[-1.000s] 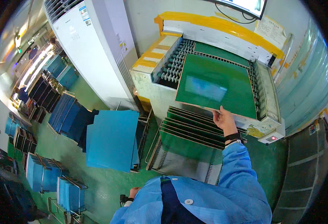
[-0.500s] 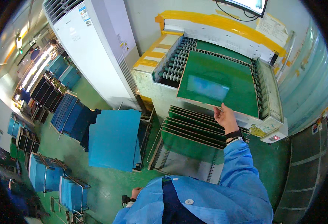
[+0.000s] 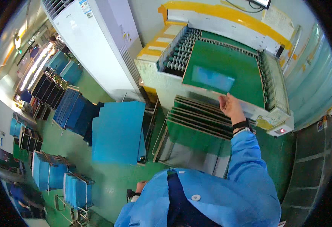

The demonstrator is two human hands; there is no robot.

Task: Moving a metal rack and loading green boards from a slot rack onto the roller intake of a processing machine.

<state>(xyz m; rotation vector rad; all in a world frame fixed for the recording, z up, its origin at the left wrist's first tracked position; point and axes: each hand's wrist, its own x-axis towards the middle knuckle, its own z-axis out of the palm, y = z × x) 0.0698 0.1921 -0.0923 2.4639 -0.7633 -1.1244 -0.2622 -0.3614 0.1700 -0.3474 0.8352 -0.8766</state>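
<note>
A green rectangular panel [image 3: 226, 68] with a thin copper-coloured edge lies on the rollers [image 3: 179, 51] of a white machine. At its near edge is my right hand [image 3: 232, 108], fingers bent and closed at the rim, thumb on the left side. Below this hand, several similar green panels [image 3: 200, 126] stand tilted in a slotted rack [image 3: 220, 160]. Only a small part of my left hand [image 3: 140, 186] shows low beside my body, close to the floor area at left; its fingers are hidden, as is anything in them.
Another green panel [image 3: 230, 41] lies deeper in the machine. Yellow tape [image 3: 226, 13] covers its frame. A tall white air conditioner [image 3: 98, 49] stands left of it. Blue sheets [image 3: 117, 132] lean on a rack, with more racks of blue sheets [image 3: 48, 174] farther left. Clear plastic sheeting [image 3: 311, 79] hangs at right.
My view has tilted down a little, so the scene sits higher. My right hand stays at the near edge of the green panel, which has hardly shifted on the rollers.
</note>
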